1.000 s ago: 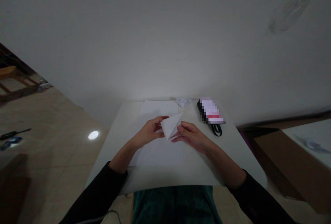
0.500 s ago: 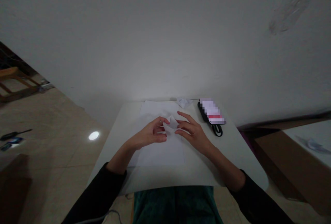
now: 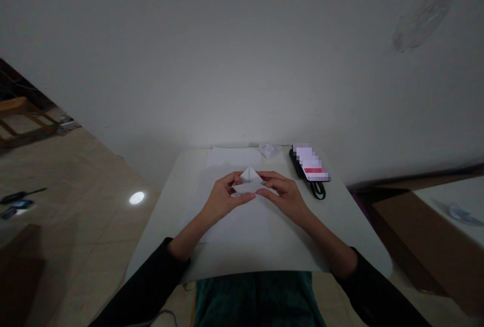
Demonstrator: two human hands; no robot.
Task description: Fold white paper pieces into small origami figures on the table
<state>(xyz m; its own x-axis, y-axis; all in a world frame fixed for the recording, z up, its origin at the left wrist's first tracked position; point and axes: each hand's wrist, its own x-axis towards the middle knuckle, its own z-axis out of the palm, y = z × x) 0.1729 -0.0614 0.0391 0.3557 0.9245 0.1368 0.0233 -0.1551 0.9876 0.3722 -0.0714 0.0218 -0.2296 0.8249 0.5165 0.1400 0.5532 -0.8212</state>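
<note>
A small folded white paper (image 3: 249, 177) with a pointed top is held between both hands, above a large white sheet (image 3: 230, 221) lying on the white table. My left hand (image 3: 226, 197) grips its left side, thumb at the lower edge and fingers behind. On the right side, my right hand (image 3: 283, 193) pinches it the same way, with the thumb near the left thumb. Parts of the fingertips are hidden behind the paper.
Another folded white paper (image 3: 269, 150) lies at the table's back edge by the wall. A phone (image 3: 310, 162) with a black strap (image 3: 317, 190) is at the back right. The white table (image 3: 302, 256) has rounded front corners.
The folded paper has turned and now shows a pointed top over a wide lower band. My left hand has shifted slightly, its thumb now on the lower edge; my right fingers have closed in.
</note>
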